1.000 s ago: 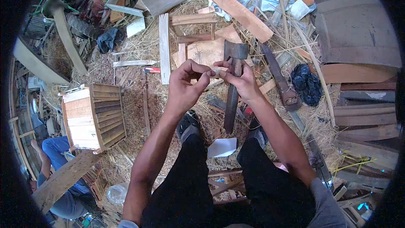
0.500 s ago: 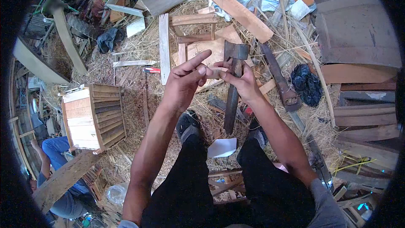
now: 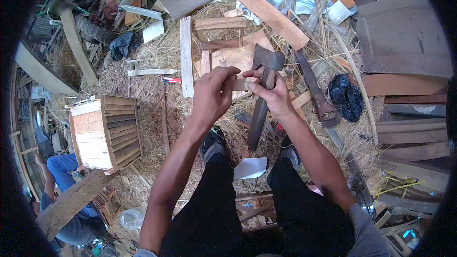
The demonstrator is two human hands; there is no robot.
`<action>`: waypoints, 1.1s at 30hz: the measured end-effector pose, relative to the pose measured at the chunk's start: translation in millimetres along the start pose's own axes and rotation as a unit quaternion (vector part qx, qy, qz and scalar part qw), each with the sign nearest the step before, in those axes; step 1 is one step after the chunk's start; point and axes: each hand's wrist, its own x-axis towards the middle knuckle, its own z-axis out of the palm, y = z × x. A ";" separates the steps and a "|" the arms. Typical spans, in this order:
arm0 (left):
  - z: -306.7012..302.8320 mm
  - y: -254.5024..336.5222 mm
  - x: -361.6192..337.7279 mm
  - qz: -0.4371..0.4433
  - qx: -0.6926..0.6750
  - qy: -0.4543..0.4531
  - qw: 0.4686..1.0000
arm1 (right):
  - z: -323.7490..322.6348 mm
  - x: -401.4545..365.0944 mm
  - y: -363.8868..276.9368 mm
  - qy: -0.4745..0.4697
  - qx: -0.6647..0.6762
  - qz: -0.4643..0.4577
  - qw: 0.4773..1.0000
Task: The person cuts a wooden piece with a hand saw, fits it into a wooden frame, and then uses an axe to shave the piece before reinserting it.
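My right hand (image 3: 275, 96) is closed around the upper handle of a hatchet (image 3: 260, 121), whose metal head rises above the fingers and whose handle hangs down between my feet. Its thumb and a fingertip also pinch a small pale piece of wood (image 3: 241, 84). On the other side, my left hand (image 3: 213, 96) is closed with curled fingers at the left end of that piece; its exact grip is partly hidden. Beyond the hands, a small wooden frame (image 3: 219, 23) and a flat board (image 3: 231, 59) lie on the straw.
At left stands a slatted wooden box (image 3: 90, 133), with a seated person (image 3: 64, 164) behind a plank. A handsaw (image 3: 316, 93) and black plastic bag (image 3: 346, 97) lie at right, beside stacked boards (image 3: 414, 128). A red-handled tool (image 3: 172, 80) and white paper (image 3: 251, 167) rest on the ground.
My left index finger, stretched out before, has curled in, and the left hand has turned beside the small wood piece. The hatchet has tilted slightly, its handle end shifting left.
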 end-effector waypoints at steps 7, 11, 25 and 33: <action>8.9 -12.8 -0.9 0.072 0.098 0.038 0.992 | 4.4 -0.2 -2.2 0.001 0.031 0.000 1.000; 6.5 -7.3 -0.9 0.062 0.109 0.021 0.992 | 6.2 -2.0 -4.5 0.004 0.050 -0.011 0.999; 9.3 0.5 -6.3 -0.126 -0.243 0.048 0.961 | 3.2 -1.0 -3.6 -0.002 0.037 -0.003 0.999; -2.0 7.4 -1.5 -0.083 -0.140 0.019 0.987 | 2.6 -0.7 0.7 0.006 0.057 0.013 0.998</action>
